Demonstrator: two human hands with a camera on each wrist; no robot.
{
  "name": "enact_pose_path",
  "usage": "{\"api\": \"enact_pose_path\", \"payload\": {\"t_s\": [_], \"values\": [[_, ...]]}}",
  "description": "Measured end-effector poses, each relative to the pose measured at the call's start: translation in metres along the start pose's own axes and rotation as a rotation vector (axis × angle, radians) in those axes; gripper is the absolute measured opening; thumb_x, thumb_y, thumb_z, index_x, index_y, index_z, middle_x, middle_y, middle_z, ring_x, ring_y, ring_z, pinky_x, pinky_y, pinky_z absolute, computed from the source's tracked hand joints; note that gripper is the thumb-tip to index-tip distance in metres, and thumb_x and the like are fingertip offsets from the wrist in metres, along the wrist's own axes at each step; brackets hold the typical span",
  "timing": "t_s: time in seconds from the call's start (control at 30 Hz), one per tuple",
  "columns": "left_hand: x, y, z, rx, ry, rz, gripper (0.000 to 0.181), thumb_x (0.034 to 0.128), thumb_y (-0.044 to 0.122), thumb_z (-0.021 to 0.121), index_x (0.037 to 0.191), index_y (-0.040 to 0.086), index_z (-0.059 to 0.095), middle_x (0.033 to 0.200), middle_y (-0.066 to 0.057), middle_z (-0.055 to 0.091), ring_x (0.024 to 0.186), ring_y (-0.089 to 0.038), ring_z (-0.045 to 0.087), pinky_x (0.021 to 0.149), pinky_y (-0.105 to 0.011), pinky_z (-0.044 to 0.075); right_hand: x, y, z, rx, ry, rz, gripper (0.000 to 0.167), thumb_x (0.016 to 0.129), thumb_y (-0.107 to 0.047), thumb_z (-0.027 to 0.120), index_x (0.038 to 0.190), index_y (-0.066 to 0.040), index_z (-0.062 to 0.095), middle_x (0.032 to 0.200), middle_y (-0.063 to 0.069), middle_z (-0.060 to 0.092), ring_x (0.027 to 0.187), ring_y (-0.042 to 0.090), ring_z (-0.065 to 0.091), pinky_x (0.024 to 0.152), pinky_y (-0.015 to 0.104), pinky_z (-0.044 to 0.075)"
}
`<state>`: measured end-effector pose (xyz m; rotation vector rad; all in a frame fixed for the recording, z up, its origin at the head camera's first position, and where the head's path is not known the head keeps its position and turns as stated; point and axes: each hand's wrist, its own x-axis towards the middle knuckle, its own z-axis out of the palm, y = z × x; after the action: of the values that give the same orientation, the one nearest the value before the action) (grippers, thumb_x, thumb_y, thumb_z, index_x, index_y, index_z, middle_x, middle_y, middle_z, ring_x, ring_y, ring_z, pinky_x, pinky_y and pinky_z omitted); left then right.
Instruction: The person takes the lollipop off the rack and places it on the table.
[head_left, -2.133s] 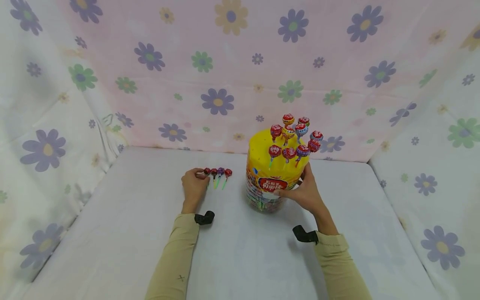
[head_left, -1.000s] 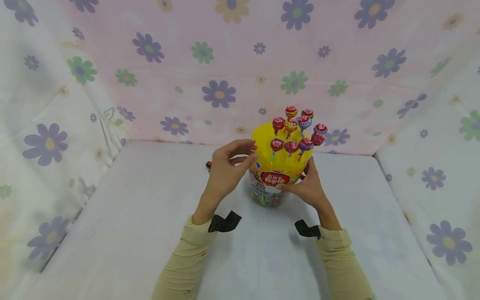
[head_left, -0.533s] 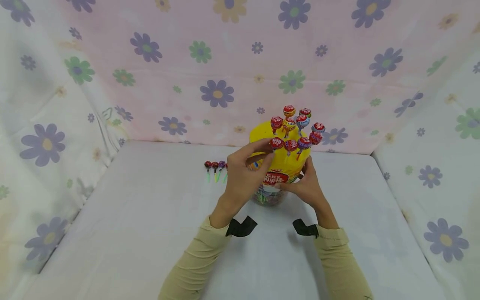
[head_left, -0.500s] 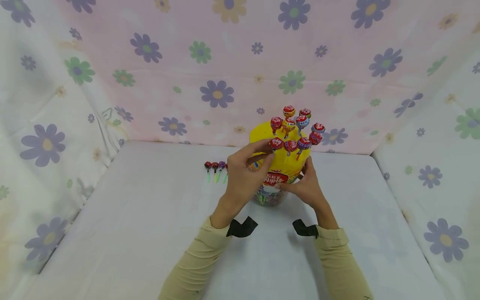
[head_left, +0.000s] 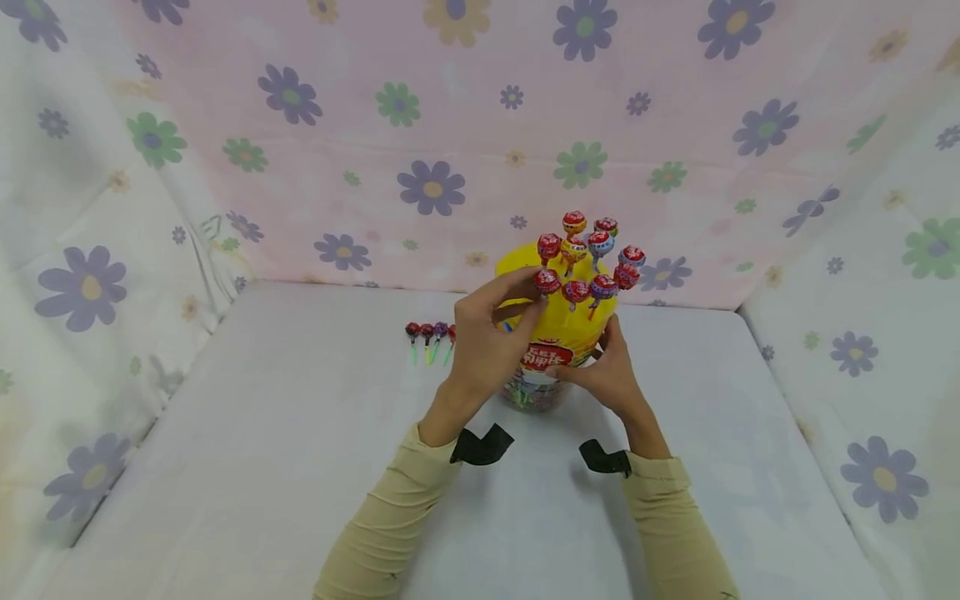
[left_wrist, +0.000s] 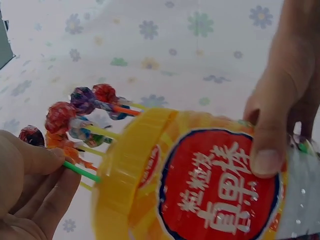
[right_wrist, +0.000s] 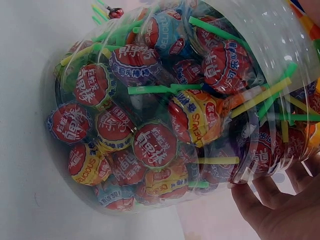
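A plastic jar with a yellow lid [head_left: 572, 321] stands on the table, its clear lower part full of wrapped lollipops [right_wrist: 155, 144]. Several lollipops stand upright, sticks in the lid. My left hand [head_left: 487, 337] pinches the green stick [left_wrist: 84, 171] of the front-left lollipop [head_left: 547, 281] between thumb and fingers. That stick's lower end meets the lid in the left wrist view. My right hand [head_left: 611, 379] grips the jar's right side, thumb across the label [left_wrist: 215, 185] and fingers behind. Part of the lid is hidden by my left hand.
Left of the jar, several loose lollipops [head_left: 427, 331] lie in a row on the white table [head_left: 285, 433], partly covered by my left hand. Flower-printed cloth walls [head_left: 450, 125] close off the back and both sides.
My left hand has moved right from the loose lollipop row to the jar and has taken hold of the front-left lollipop's stick. My right hand keeps its grip on the jar.
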<state>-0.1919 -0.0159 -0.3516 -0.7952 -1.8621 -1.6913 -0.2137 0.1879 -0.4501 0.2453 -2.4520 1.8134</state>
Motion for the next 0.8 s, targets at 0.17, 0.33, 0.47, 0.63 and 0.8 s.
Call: {"api": "enact_pose_path", "payload": {"t_s": [0.17,0.33,0.47,0.63,0.8], "values": [[0.001,0.004,-0.002,-0.022,0.037,0.010,0.035,0.0916,-0.007,0.069,0.126,-0.009,0.063,0.113,-0.023,0.072,0.099,-0.031,0.073,0.083,-0.031,0.062,0.001,0.001,0.002,0.008,0.000,-0.001,0.093,0.078,-0.011,0.088,0.151,-0.015,0.030,0.147,0.011,0.047,0.135,0.033,0.048,0.114,0.060,0.039],[-0.005,0.003,-0.010,-0.013,0.057,-0.005,0.035,0.0912,-0.008,0.069,0.126,-0.008,0.064,0.113,-0.022,0.073,0.097,-0.030,0.073,0.079,-0.031,0.063,0.002,0.001,0.003,0.010,0.000,0.003,0.093,0.079,-0.013,0.088,0.152,-0.016,0.029,0.149,0.009,0.047,0.137,0.032,0.047,0.115,0.060,0.038],[-0.014,-0.002,-0.018,-0.020,0.063,-0.024,0.035,0.0898,-0.010,0.069,0.125,-0.007,0.065,0.112,-0.022,0.073,0.094,-0.030,0.073,0.078,-0.032,0.063,0.001,0.001,0.002,0.021,0.001,0.015,0.093,0.079,-0.013,0.088,0.152,-0.018,0.030,0.149,0.008,0.046,0.138,0.031,0.046,0.116,0.060,0.037],[-0.024,-0.011,-0.028,-0.033,0.079,-0.062,0.036,0.0890,-0.011,0.069,0.125,-0.006,0.066,0.112,-0.021,0.073,0.094,-0.032,0.073,0.080,-0.032,0.063,-0.001,-0.001,0.001,0.026,-0.007,0.017,0.095,0.079,-0.012,0.088,0.152,-0.018,0.029,0.150,0.007,0.045,0.140,0.031,0.044,0.116,0.060,0.036],[-0.035,-0.025,-0.038,-0.010,0.100,-0.106,0.035,0.0904,-0.011,0.068,0.125,-0.005,0.066,0.113,-0.020,0.072,0.098,-0.029,0.071,0.084,-0.026,0.061,-0.003,0.000,0.001,0.028,-0.010,0.009,0.094,0.079,-0.012,0.088,0.152,-0.018,0.029,0.150,0.007,0.046,0.141,0.030,0.042,0.117,0.061,0.035]]}}
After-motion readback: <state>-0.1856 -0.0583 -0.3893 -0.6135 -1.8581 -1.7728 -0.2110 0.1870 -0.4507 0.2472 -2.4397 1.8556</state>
